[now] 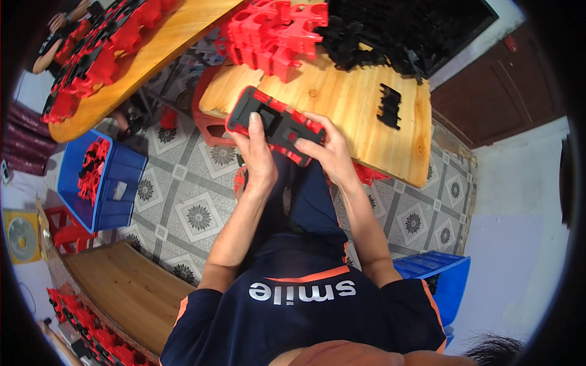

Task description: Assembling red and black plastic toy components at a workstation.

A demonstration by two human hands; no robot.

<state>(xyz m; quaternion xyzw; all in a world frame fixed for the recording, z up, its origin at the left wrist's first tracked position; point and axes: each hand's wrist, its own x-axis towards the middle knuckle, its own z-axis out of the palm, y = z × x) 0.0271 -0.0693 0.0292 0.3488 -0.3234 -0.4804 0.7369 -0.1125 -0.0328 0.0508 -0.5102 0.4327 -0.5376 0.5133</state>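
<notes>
A rectangular red-and-black plastic case (pixel 279 124), shaped like a rugged phone case with rounded corners, is held tilted between both hands near the table's front edge. My left hand (pixel 259 155) grips its near left part, thumb lying on the black face. On the other end, my right hand (pixel 332 151) is closed round the red edge, its thumb pressing the black plate. The fingers beneath the case are hidden. To the right, a single black plastic piece (pixel 389 107) with notched sides lies on the wooden table (pixel 342 100).
Red plastic pieces (pixel 274 36) are stacked at the table's back, beside a heap of black pieces (pixel 384 36). More red and black parts (pixel 101 64) line another table at far left, where a person (pixel 49 46) sits. Blue bins (pixel 119 189) (pixel 448 280) stand on both sides.
</notes>
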